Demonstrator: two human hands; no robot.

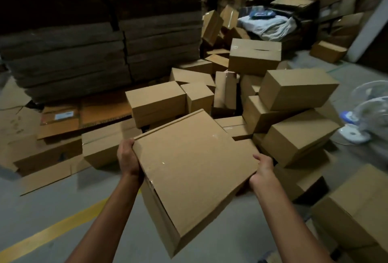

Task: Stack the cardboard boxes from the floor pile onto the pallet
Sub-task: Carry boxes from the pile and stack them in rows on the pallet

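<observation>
Cardboard box [193, 170] tilted, in front of the box pile [273, 103], left hand [128, 157] and right hand [263, 170] clasping its opposite edges

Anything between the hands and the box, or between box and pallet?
Nothing between: left hand and right hand grip the held box by opposite edges. No pallet is recognisable in view; the floor pile lies ahead.

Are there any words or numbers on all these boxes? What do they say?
No text here can be read.
White label on the flat cardboard sheet left of the pile: the print is too blurred to read.
Blue packet at the back: its markings are too small and blurred to read.
Held box: plain brown, with no print showing.
</observation>
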